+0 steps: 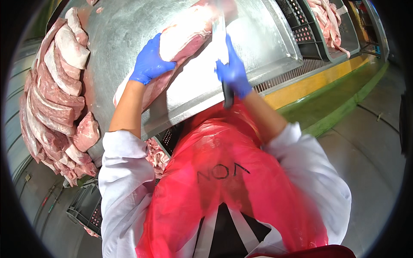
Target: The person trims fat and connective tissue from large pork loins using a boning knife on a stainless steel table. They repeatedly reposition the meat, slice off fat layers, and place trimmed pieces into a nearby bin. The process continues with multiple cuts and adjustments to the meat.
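Observation:
A long pale pink slab of meat lies diagonally on the metal tray. My left hand, in a blue glove, grips the near part of it from the side, thumb across the meat. My right hand, also blue-gloved and slightly blurred, is closed on a knife with a black handle. Its bright blade points away from me, beside the far part of the meat; whether it touches is unclear.
Many overlapping meat pieces line the left. Crates of trimmings sit at upper right and below the tray. A dark crate is at lower left. A yellow ledge runs along the right. My red apron fills the lower middle.

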